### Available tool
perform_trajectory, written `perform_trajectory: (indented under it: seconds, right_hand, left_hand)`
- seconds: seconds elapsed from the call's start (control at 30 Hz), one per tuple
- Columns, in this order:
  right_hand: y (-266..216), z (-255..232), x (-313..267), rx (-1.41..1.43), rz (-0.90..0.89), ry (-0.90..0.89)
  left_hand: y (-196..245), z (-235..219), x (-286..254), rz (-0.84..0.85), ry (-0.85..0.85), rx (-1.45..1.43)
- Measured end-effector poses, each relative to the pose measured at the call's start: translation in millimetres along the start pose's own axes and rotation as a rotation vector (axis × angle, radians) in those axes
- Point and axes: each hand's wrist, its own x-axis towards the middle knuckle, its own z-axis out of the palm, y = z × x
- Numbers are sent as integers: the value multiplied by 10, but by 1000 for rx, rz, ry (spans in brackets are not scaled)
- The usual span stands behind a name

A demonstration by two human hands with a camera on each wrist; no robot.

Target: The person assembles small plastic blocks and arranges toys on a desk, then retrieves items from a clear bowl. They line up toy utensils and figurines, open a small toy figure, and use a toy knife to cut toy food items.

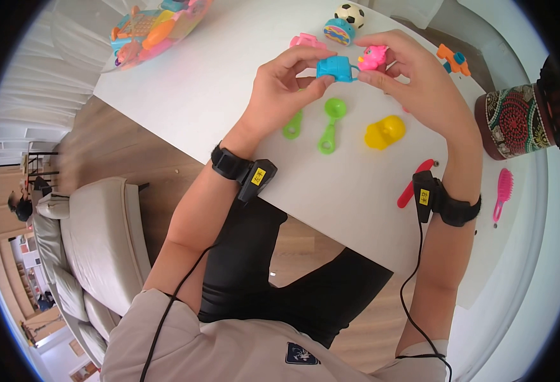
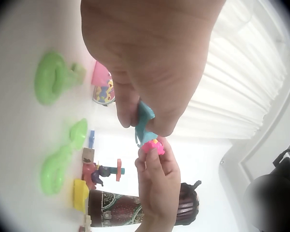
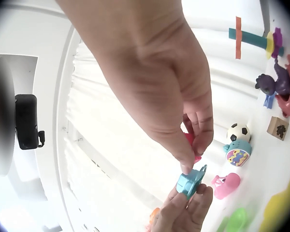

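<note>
Above the table, my left hand (image 1: 279,86) pinches a small blue plastic toy (image 1: 337,67) with a thin loop at its right end. My right hand (image 1: 420,86) holds a pink toy figure (image 1: 372,57) with a yellow beak, gripped between thumb and fingers. Both toys are held close together, the loop right at my right thumb tip. In the right wrist view the blue toy (image 3: 189,183) shows its loop upward, while the pink figure is mostly hidden behind my right fingers. The left wrist view shows the pink figure (image 2: 153,147) just below the blue toy.
On the white table (image 1: 331,184) lie green spoons (image 1: 329,124), a yellow toy (image 1: 385,132), a red stick-like piece (image 1: 415,184) and a pink hairbrush (image 1: 503,194). A soccer ball toy (image 1: 349,15) stands behind. A patterned drum (image 1: 515,121) is at the right, a clear toy-filled container (image 1: 159,32) far left.
</note>
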Motion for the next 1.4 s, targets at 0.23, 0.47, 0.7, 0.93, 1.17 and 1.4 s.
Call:
perform_trajectory:
  seconds: [0.23, 0.47, 0.7, 0.93, 1.17, 1.4]
  right_hand:
    - [51, 107, 6, -63, -139, 3]
    - [-26, 102, 7, -110, -79, 11]
    - [56, 23, 14, -59, -275, -28]
    - [12, 14, 4, 153, -161, -92]
    - [34, 44, 12, 168, -222, -105]
    - [1, 10, -6, 41, -213, -85]
  left_hand:
    - [-5, 18, 3, -7, 6, -18]
    - [-39, -9, 19, 36, -27, -15]
    - [2, -5, 20, -152, -70, -196]
    - [38, -22, 36, -183, -109, -329]
    - [29, -42, 34, -199, -103, -354]
    - [36, -27, 46, -181, -91, -339]
